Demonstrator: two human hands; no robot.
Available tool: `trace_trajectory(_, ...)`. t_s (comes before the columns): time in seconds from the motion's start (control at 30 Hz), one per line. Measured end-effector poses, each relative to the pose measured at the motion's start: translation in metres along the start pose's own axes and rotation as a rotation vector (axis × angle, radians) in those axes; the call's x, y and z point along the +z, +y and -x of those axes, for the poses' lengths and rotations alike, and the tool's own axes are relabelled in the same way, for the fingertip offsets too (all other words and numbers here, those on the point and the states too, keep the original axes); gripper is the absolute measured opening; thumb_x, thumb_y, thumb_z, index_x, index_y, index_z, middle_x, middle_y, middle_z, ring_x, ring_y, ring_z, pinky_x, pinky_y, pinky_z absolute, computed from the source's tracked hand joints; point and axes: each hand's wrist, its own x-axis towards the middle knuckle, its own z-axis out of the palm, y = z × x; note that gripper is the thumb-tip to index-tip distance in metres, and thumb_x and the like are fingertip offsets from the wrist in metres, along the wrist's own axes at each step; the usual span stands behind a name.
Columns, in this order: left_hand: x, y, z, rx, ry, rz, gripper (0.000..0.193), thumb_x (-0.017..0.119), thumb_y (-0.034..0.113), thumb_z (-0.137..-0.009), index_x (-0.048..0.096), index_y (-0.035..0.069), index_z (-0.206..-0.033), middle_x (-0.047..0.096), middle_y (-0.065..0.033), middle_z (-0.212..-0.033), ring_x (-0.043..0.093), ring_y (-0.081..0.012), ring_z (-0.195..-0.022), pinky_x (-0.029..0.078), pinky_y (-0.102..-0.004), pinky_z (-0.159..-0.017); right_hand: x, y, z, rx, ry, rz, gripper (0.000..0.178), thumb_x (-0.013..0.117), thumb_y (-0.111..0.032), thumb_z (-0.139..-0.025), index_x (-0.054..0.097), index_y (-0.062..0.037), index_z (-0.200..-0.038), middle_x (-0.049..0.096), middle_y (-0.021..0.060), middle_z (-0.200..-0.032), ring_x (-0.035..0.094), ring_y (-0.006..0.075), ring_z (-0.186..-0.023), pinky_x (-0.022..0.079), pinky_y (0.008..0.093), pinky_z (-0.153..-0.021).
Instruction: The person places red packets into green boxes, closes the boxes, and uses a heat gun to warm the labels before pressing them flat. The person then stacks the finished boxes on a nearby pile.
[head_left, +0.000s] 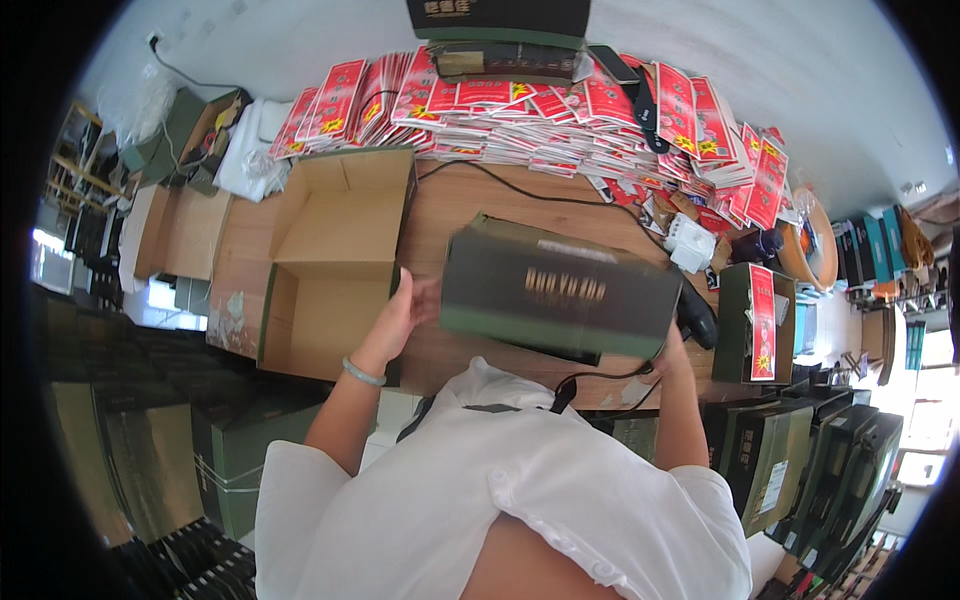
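Observation:
A dark green-black shoebox (560, 295) is tilted in front of me above the table, slightly smeared by motion. My right hand (672, 352) grips its lower right corner, with the fingers partly hidden. At its left end is my left hand (412, 305), fingers stretched toward the edge and thumb raised apart from it. A bangle (363, 372) circles my left wrist. Left of that hand lies a larger cardboard box (330, 315), opened out with its bare brown inside showing. A black hair dryer (697, 315) lies just beyond my right hand.
Piles of red printed leaflets (480, 130) line the wall, with a phone (613, 65) and dark boxes (505, 60) on top. A black cable (530, 195) crosses the wooden table (450, 205). At right stands a green box (735, 330) holding leaflets. Stacked boxes (235, 460) flank me.

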Motion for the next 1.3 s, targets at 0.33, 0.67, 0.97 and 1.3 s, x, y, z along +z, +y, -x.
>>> trace_trajectory(0.33, 0.011, -0.083, 0.005, 0.211, 0.227, -0.559, 0.036, 0.057, 0.022, -0.099, 0.057, 0.007, -0.132, 0.061, -0.0111, -0.123, 0.057, -0.0224, -0.107, 0.047, -0.0343, -0.094, 0.063, 0.029, -0.054, -0.362, -0.156, 0.579, 0.046, 0.066, -0.028, -0.092, 0.052, -0.0093, -0.132, 0.062, 0.0099, -0.105, 0.062, 0.022, -0.095, 0.048, 0.035, -0.086)
trace_trajectory(0.67, 0.036, -0.094, 0.011, 0.107, 0.259, -1.128, 0.046, 0.064, 0.025, -0.09, 0.054, 0.017, -0.134, 0.06, -0.0099, -0.127, 0.049, -0.0346, -0.115, 0.036, -0.0427, -0.101, 0.096, 0.03, -0.129, -0.779, 0.252, 1.361, 0.028, 0.075, -0.022, -0.078, 0.072, -0.0137, -0.105, 0.064, 0.0101, -0.109, 0.055, 0.0305, -0.115, 0.036, 0.0493, -0.102)
trace_trajectory(0.97, 0.034, -0.101, 0.012, 0.169, 0.208, -1.133, 0.045, 0.066, 0.027, -0.088, 0.055, 0.017, -0.13, 0.062, -0.0088, -0.123, 0.052, -0.036, -0.112, 0.039, -0.0433, -0.099, 0.108, -0.048, -0.13, -0.902, 0.253, 0.88, 0.03, 0.06, -0.026, -0.096, 0.066, 0.0038, -0.093, 0.066, 0.0229, -0.088, 0.063, 0.0382, -0.082, 0.049, 0.0418, -0.074)
trace_trajectory(1.3, 0.025, -0.12, -0.011, 0.303, 0.211, -1.322, 0.011, 0.067, 0.022, -0.083, 0.067, 0.011, -0.084, 0.063, -0.0078, -0.087, 0.061, -0.0316, -0.091, 0.047, -0.0428, -0.082, 0.146, -0.106, -0.102, -1.255, 0.349, 0.592, 0.021, 0.057, -0.012, -0.096, 0.054, 0.002, -0.081, 0.058, 0.0197, -0.074, 0.057, 0.0366, -0.069, 0.045, 0.0421, -0.064)
